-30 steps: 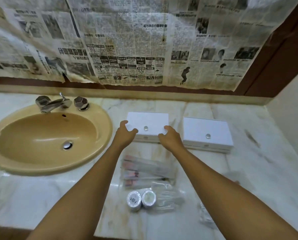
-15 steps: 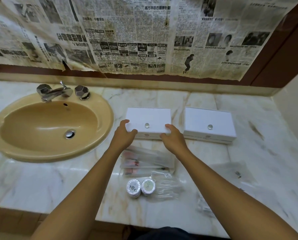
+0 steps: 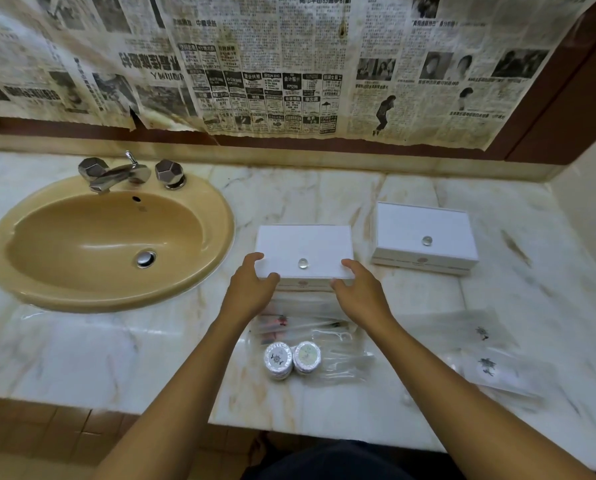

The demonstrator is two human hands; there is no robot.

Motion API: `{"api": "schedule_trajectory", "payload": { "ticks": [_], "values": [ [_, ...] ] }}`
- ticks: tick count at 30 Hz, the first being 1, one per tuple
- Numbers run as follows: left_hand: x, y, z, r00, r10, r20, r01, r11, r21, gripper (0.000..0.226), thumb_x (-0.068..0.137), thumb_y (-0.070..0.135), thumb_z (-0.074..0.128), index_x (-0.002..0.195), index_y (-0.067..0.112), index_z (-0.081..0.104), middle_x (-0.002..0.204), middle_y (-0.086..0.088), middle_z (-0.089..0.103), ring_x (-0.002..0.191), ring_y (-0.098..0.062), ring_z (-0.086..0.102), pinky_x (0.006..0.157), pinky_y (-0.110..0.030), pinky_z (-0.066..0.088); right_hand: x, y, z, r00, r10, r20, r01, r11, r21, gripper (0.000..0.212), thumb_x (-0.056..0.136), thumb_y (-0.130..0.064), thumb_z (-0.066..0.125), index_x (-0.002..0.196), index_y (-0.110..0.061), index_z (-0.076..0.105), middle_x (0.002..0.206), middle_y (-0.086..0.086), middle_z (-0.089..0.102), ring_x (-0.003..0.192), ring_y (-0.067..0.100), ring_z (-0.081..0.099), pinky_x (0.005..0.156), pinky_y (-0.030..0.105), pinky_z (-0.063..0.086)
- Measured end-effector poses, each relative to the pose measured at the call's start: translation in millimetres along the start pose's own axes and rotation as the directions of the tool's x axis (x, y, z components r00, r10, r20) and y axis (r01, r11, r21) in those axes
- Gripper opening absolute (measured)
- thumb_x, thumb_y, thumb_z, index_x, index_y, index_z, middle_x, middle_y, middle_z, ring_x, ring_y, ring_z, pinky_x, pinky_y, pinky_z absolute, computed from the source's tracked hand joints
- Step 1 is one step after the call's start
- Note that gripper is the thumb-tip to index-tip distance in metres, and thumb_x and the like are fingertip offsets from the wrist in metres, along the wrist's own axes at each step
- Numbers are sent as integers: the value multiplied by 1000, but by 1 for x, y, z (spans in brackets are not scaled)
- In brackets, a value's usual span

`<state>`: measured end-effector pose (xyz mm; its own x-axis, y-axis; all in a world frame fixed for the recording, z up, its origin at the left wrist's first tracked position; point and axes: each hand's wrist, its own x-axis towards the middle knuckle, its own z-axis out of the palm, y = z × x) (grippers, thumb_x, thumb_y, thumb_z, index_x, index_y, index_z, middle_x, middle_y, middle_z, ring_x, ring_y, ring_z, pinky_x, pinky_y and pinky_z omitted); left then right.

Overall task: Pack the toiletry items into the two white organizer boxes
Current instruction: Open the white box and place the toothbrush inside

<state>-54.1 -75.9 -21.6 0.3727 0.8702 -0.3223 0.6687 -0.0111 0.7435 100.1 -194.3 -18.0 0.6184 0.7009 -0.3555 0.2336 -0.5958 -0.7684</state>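
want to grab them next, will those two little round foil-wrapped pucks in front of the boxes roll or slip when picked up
The two round pucks lie flat on the marble counter, so they probably won't roll unless tipped on edge. Their shiny wrap looks smooth, possibly slippery. They look small, likely light.

two white boxes (image 3: pixel 303 247) (image 3: pixel 424 233) sit on a cream marble counter (image 3: pixel 82 348) veined in tan. beside them, a mustard-yellow sink (image 3: pixel 109 237) with silver taps (image 3: pixel 116 171), under yellowed black-and-white newspaper (image 3: pixel 289 64).

Left box (image 3: pixel 303 251), in both hands (image 3: pixel 251 292), now nearer the counter's front edge.
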Motion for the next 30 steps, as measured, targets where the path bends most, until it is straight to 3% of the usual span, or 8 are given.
{"api": "schedule_trajectory", "payload": {
  "ticks": [4, 7, 11, 15, 21, 25, 28, 30],
  "values": [
    [0, -4, -2, 1000, 9, -7, -9, 1000, -1, 53, 92, 28, 57, 141, 24, 38, 141, -8, 47, 106, -17, 50, 85, -29, 40, 1, -8, 5, 980, -170, -104, 125, 929, -348, 44, 98, -30, 46, 141, -25, 41, 144, 0, 40, 133, 21, 34, 107, 38, 24],
    [2, -2, -3, 1000, 20, -19, -20, 1000, -5, 52, 92, 27, 57, 141, 22, 39, 141, -7, 48, 113, -19, 52, 88, -28, 39, 7, -24, 17, 959, -283, -32, 235, 851, -469, 39, 98, -33, 44, 136, -25, 47, 133, 2, 50, 125, 23, 39, 100, 38, 27],
    [4, -2, -5, 998, 48, -33, -48, 999, 5, 49, 93, 25, 56, 140, 22, 41, 143, -7, 46, 126, -22, 48, 93, -28, 37, 18, -38, 35, 952, -293, 88, 288, 764, -577, 36, 97, -35, 45, 130, -22, 50, 127, 5, 53, 120, 26, 43, 96, 40, 30],
    [6, -4, -10, 996, 73, -48, -74, 997, -13, 46, 93, 22, 56, 137, 21, 44, 142, -6, 47, 128, -23, 47, 100, -34, 39, 25, -41, 40, 944, -307, 121, 313, 716, -624, 26, 98, -26, 44, 121, -17, 52, 121, 6, 54, 114, 26, 44, 93, 39, 31],
    [12, -8, -18, 996, 86, -39, -91, 988, -121, 40, 91, 16, 55, 130, 26, 51, 133, -2, 52, 113, -20, 57, 90, -31, 45, 32, -58, 33, 950, -291, 116, 300, 737, -606, 21, 94, -20, 42, 108, -12, 56, 114, 6, 55, 110, 27, 46, 94, 41, 35],
    [13, -8, -24, 979, 205, -6, -203, 964, -173, 38, 88, 10, 57, 120, 31, 56, 122, 14, 55, 103, -11, 62, 85, -30, 52, 39, -78, 25, 948, -309, 80, 294, 746, -597, 25, 94, -23, 39, 105, -10, 57, 112, 7, 56, 106, 28, 46, 92, 42, 34],
    [18, -9, -24, 960, 277, -45, -280, 947, -158, 34, 89, 10, 61, 119, 27, 60, 120, 22, 57, 105, -5, 59, 87, -22, 50, 46, -87, 19, 949, -309, 63, 281, 738, -614, 26, 95, -24, 36, 101, -9, 57, 109, 8, 57, 103, 28, 48, 91, 43, 34],
    [24, -7, -24, 949, 296, -105, -308, 944, -122, 27, 91, 18, 63, 117, 25, 63, 119, 19, 61, 103, -6, 60, 80, -14, 46, 49, -90, 17, 948, -313, 61, 280, 728, -626, 27, 95, -25, 36, 100, -10, 58, 109, 8, 57, 103, 28, 48, 91, 43, 34]
  ]
}}
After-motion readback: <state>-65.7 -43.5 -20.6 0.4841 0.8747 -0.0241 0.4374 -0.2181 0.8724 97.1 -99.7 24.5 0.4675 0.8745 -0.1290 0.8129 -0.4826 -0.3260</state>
